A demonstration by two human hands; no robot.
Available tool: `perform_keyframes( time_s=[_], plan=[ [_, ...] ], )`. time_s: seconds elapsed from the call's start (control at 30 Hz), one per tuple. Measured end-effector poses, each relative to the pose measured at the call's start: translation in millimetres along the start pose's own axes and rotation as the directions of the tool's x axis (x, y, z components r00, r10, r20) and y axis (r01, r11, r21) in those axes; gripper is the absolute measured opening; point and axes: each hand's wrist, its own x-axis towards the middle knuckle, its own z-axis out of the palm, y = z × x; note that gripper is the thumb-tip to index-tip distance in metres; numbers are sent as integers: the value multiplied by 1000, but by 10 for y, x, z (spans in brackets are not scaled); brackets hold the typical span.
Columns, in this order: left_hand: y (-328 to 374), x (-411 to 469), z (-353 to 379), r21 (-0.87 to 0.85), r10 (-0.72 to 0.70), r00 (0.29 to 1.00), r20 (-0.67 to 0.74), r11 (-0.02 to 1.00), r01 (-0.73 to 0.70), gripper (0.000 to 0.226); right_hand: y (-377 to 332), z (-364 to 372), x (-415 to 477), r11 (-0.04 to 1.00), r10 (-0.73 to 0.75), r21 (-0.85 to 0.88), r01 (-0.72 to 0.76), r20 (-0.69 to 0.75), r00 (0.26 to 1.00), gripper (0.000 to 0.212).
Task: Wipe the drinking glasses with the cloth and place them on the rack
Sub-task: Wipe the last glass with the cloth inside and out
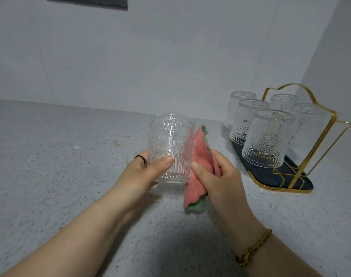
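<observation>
My left hand (144,172) grips an embossed clear drinking glass (171,142), upright, mouth up, above the counter. My right hand (218,176) holds a pink and green cloth (200,156) against the glass's right side. At the right stands a gold wire rack (318,132) on a dark tray (290,174). Several matching glasses (267,138) hang upside down on the rack.
A speckled grey counter (60,166) runs under my arms, with a few small stains near the glass. A pale wall rises behind it and meets a side wall in the corner by the rack. The front end of the tray holds no glass.
</observation>
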Motion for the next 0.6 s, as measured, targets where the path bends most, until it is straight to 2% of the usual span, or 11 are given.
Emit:
perform_keyframes(
  time_s=[0.07, 0.1, 0.17, 0.23, 0.27, 0.3, 0.4, 0.43, 0.5, 0.6],
  plan=[
    [-6, 23, 25, 3, 13, 991, -130, 1000, -13, 107, -8, -11, 10, 999, -32, -10, 32, -14, 999, 26],
    [-1, 26, 43, -38, 11, 986, -168, 999, -18, 107, -6, -15, 14, 999, -38, -15, 38, -20, 999, 28],
    [-4, 42, 78, -109, -5, 984, -181, 994, -15, 79, 13, -11, 19, 996, -55, -66, 53, -20, 998, 33],
    [-8, 43, 106, -127, -44, 989, -141, 992, 26, 38, 33, 5, 14, 986, -95, -134, 94, 0, 996, 36],
    [-20, 41, 104, -132, -65, 990, -127, 990, 48, 28, 36, 19, 5, 978, -124, -166, 125, 14, 992, 40],
    [-30, 38, 106, -125, -71, 991, -111, 991, 57, 30, 42, 32, -6, 967, -157, -199, 160, 28, 987, 44],
    [-59, 38, 89, -47, -73, 994, -77, 996, 70, 67, 55, 64, -24, 915, -254, -305, 266, 78, 964, 48],
    [-55, 32, 90, -36, -81, 995, -61, 996, 79, 70, 56, 67, -25, 900, -279, -323, 293, 92, 956, 47],
    [-64, 37, 88, -44, -105, 994, -11, 994, 104, 63, 38, 55, -1, 869, -330, -352, 347, 109, 938, 47],
    [-76, 10, 128, -191, -109, 991, 79, 974, 123, 35, 24, -29, 78, 854, -368, -374, 362, 57, 928, 49]
  ],
)
